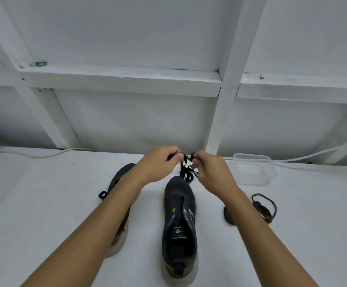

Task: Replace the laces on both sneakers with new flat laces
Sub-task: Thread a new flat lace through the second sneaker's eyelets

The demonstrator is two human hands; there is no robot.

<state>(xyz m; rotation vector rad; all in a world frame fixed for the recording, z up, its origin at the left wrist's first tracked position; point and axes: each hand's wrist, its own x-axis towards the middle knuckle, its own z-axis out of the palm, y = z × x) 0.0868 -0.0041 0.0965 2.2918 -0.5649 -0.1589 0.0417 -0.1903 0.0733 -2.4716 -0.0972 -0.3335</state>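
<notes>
White tabletop (44, 204) w/ two dark grey sneakers; left hand (158, 162) & right hand (210, 169) both pinch a tangled black flat lace (187, 169) above right sneaker (179, 224).

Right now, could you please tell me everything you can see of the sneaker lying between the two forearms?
The middle sneaker is dark grey with a pale, grubby sole, purple side stripes and two small green marks near its eyelets. It stands upright on the white surface, toe pointing away, heel nearest the camera. Its eyelets look unlaced. Neither hand touches it.

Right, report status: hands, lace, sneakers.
Left hand and right hand both pinching black lace. Middle sneaker unlaced. Nothing obstructing.
</notes>
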